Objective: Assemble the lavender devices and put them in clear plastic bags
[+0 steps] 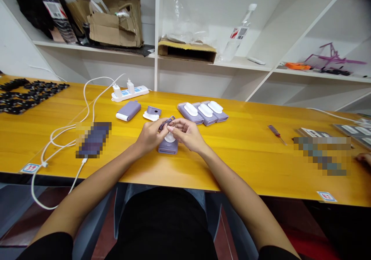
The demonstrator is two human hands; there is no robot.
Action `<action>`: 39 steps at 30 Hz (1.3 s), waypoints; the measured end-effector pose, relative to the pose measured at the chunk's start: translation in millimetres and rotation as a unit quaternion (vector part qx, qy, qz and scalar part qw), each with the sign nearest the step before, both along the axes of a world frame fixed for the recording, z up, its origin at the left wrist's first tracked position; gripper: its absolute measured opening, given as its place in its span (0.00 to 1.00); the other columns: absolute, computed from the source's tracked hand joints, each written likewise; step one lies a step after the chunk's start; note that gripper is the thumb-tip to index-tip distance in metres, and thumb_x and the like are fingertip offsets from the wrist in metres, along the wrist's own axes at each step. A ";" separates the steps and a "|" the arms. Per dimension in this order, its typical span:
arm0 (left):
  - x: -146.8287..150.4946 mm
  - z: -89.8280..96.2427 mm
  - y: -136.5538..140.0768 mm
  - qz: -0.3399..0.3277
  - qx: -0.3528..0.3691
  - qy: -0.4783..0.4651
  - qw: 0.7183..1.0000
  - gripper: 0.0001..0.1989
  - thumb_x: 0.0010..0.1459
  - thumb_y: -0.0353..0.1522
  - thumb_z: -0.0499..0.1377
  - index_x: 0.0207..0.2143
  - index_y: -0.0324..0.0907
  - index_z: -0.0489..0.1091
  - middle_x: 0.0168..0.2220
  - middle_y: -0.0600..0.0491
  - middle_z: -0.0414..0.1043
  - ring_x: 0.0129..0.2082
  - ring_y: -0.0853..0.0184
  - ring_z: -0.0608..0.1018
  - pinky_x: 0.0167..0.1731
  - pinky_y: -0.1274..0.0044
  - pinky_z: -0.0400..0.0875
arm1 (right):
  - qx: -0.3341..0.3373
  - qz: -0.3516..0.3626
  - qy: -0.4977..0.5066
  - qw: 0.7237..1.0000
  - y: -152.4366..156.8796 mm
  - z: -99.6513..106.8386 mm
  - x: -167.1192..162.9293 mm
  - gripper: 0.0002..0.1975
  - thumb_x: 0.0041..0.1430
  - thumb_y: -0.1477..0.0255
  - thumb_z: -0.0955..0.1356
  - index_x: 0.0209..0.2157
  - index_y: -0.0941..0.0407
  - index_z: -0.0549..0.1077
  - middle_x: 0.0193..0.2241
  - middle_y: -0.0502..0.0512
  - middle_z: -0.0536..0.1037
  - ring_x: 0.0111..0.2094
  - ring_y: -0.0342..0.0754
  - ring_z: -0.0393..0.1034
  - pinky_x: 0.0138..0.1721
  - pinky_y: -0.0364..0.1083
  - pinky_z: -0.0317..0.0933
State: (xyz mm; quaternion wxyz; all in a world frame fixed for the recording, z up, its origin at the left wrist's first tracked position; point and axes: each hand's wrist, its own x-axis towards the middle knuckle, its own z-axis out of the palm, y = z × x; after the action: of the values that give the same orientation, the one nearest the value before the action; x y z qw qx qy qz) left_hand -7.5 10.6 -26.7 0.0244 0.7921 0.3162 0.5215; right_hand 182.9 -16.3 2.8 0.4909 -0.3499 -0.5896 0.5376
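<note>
Near the middle of the table, my left hand point(150, 135) pinches a small dark purple part point(167, 123) between thumb and fingers. My right hand point(189, 135) meets it from the other side, its fingertips closed together at the part; what they grip is hidden. Just below both hands a purple box-shaped device point(168, 148) stands on the table, a white rounded piece showing on its top. Behind my left hand lies a purple and white brush-like head point(152, 114). Several purple devices with white oval pads point(206, 111) sit side by side beyond my right hand.
A purple case with a white end point(128, 111) lies behind left, before a white power strip point(130, 93). White cables loop around a blurred phone-like thing point(94, 139). A screwdriver point(277, 135) lies right. Another person's hand point(364, 158) shows at the right edge. Shelves point(203, 78) stand behind.
</note>
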 end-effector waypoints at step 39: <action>1.0 20.7 -5.3 -0.182 -0.306 -0.140 0.924 0.19 0.65 0.38 0.65 0.51 0.34 0.83 0.39 0.45 0.88 0.33 0.61 0.89 0.28 0.78 0.84 | 0.501 -0.138 -0.302 0.799 13.4 -21.5 19.8 0.15 0.74 0.71 0.69 0.60 0.54 0.72 0.37 0.55 0.83 0.33 0.49 0.79 0.35 0.47 0.72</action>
State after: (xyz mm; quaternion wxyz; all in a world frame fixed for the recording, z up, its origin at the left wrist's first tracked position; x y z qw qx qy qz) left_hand -6.5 5.3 -6.0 0.4042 0.7089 0.3042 0.4915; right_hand 202.7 -2.9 -18.7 0.4638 -0.2779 -0.8403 -0.0391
